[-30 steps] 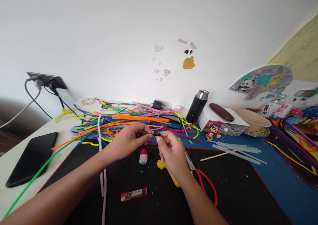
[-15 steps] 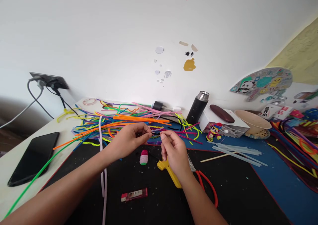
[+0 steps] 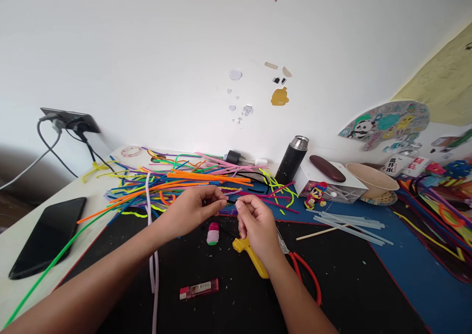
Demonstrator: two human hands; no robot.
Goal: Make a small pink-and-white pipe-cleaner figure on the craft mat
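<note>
Between my two hands runs a short black piece of pipe cleaner (image 3: 231,202), pinched at both ends. My left hand (image 3: 195,205) closes thumb and forefinger on its left end. On its right end, my right hand (image 3: 258,223) does the same, above a yellow glue gun (image 3: 254,260) lying on the black mat. Just below the gap sits a small wrapped figure piece (image 3: 213,234) in red, pale pink and green. Red-handled scissors (image 3: 309,275) lie partly behind my right forearm.
Many coloured pipe cleaners (image 3: 177,177) are heaped behind my hands. A pink lighter (image 3: 199,289) lies in front. Farther right are a black flask (image 3: 292,159), a small figurine (image 3: 316,196), clear glue sticks (image 3: 350,223) and a bowl (image 3: 372,179). At left rests a phone (image 3: 47,238).
My hands keep their pinch on the black pipe cleaner, and the gap between them is slightly narrower. The whole view has shifted a little; the objects on the table stay put.
</note>
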